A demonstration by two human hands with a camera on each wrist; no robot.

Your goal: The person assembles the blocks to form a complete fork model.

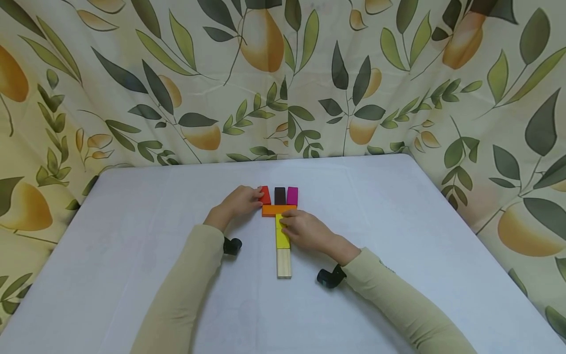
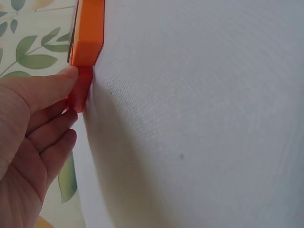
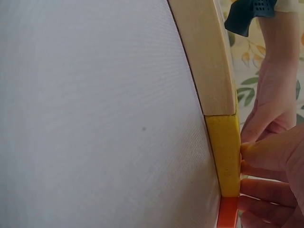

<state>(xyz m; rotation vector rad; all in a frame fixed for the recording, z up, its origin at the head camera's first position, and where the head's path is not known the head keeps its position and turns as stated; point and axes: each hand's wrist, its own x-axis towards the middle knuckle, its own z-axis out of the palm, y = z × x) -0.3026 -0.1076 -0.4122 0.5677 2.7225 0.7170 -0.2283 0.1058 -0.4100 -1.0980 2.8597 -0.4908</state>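
My left hand (image 1: 236,202) pinches a red block (image 1: 265,195) between thumb and fingers. In the left wrist view, the red block (image 2: 81,90) meets the end of an orange block (image 2: 90,33). Fingertips of my right hand (image 1: 311,231) rest on a yellow block (image 1: 283,240), close to the orange block (image 1: 270,211) lying crosswise above it. The right wrist view has the thumb and fingers touching the yellow block (image 3: 224,156), with some fingers by the orange block (image 3: 228,213). Below the yellow, end to end, lies a plain wooden block (image 1: 284,265).
A black block (image 1: 280,195) and a magenta block (image 1: 292,195) stand in the row with the red one, against the orange block's far side. White cloth covers the table (image 1: 132,275). Leaf-and-fruit patterned fabric (image 1: 309,98) hangs behind and at both sides.
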